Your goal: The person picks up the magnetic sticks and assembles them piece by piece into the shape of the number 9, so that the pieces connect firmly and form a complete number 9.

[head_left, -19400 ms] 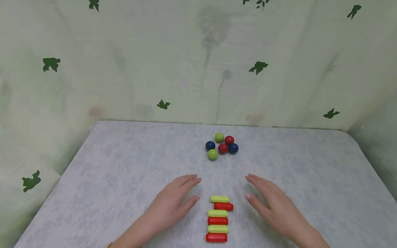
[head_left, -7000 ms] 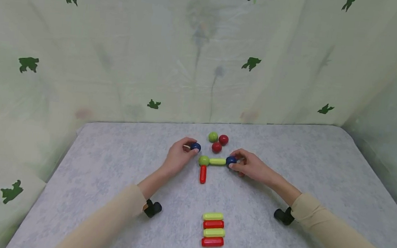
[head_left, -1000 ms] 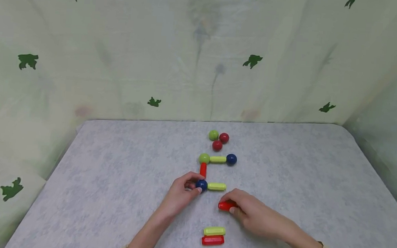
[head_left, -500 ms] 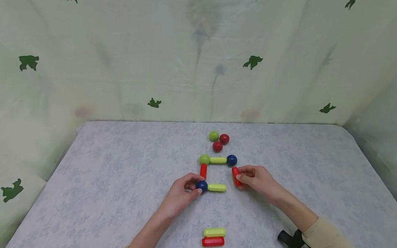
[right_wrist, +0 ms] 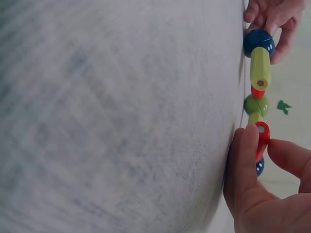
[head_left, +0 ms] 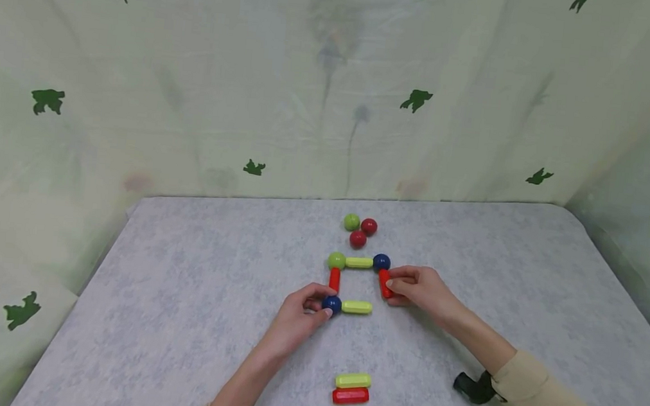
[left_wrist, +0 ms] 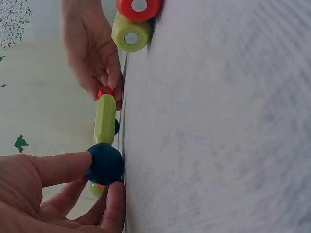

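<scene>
My left hand [head_left: 294, 319] pinches a blue ball [head_left: 331, 304] at the near left corner of a flat ball-and-rod figure on the table. From that ball a yellow-green rod [head_left: 357, 307] points right, its far end free with a metal dot [right_wrist: 261, 83]. A red rod [head_left: 334, 280] runs away to a green ball [head_left: 337, 260], and another yellow-green rod [head_left: 359, 262] links it to a second blue ball [head_left: 381, 262]. Between thumb and fingers my right hand [head_left: 424, 292] holds a red rod [head_left: 385, 284], slightly slanted, its far end against that second blue ball.
Beyond the figure lie a loose green ball [head_left: 351, 222] and two red balls, one [head_left: 368, 227] behind the other [head_left: 358, 239]. Nearer me, a yellow-green rod [head_left: 352, 380] and a red rod [head_left: 350, 396] lie side by side. A cloth wall [head_left: 213, 90] rises behind the table.
My right hand has carried the red rod away from me, turned it lengthwise and brought it against the far right blue ball. My left hand has stayed on its ball.
</scene>
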Tool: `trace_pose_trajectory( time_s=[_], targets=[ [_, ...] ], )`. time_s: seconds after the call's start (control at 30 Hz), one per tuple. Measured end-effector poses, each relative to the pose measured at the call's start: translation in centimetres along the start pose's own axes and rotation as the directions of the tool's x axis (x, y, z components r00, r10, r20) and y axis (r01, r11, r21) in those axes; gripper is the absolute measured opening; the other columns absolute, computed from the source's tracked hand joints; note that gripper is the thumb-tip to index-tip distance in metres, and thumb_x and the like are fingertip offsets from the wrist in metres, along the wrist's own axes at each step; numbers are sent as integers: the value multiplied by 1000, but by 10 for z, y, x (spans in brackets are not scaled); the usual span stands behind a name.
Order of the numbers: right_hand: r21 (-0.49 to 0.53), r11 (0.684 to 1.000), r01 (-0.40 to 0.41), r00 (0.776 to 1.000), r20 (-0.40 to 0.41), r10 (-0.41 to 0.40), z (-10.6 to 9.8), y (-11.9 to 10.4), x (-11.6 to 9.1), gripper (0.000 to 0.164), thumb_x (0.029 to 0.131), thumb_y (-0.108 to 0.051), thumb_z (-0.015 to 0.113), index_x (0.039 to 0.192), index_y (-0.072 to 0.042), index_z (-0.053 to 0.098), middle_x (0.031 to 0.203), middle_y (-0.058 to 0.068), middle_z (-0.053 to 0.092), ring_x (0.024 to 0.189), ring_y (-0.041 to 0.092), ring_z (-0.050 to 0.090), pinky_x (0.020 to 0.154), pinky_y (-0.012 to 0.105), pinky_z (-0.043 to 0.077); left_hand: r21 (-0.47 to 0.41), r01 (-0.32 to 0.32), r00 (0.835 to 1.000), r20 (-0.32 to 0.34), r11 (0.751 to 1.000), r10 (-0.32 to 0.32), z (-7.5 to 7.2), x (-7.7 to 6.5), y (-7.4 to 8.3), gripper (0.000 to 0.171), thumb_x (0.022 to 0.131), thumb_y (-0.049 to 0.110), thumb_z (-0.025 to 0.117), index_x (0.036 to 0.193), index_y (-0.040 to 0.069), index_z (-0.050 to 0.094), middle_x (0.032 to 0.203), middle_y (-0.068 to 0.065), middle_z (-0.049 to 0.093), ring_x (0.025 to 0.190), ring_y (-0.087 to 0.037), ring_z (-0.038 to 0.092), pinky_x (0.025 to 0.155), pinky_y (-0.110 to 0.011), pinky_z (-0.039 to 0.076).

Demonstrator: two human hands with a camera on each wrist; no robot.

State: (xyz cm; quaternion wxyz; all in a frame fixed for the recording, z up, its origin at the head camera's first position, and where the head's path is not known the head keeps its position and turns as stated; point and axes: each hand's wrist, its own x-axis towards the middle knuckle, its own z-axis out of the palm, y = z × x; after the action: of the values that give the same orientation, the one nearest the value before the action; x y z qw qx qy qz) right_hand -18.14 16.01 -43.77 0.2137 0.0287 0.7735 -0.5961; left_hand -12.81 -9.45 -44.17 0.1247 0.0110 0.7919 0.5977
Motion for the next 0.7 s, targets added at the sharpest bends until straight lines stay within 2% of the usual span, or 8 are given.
trace_pose_trajectory(
  time_s=[0.2, 0.7],
  targets=[
    [-12, 999, 47, 999, -5, -47, -3, 4, -6, 45, 97, -17, 63, 135, 6, 52, 125, 21, 61, 92, 22, 67, 82, 34, 55, -8, -2, 1000, -10, 1000, 2, 0, -1, 0, 28, 90, 0, 66, 118, 7, 66, 104, -9, 60, 89, -21, 50, 66, -28, 43],
    [-13, 998, 63, 997, -45, -64, -11, 0, -5, 38, 99, -16, 60, 132, 2, 56, 119, 15, 64, 92, 25, 67, 84, 33, 54, -7, 11, 1000, -2, 1000, -11, 0, -1, 0, 29, 91, 2, 66, 120, 8, 66, 106, -8, 60, 90, -22, 50, 67, -30, 43]
  ],
)
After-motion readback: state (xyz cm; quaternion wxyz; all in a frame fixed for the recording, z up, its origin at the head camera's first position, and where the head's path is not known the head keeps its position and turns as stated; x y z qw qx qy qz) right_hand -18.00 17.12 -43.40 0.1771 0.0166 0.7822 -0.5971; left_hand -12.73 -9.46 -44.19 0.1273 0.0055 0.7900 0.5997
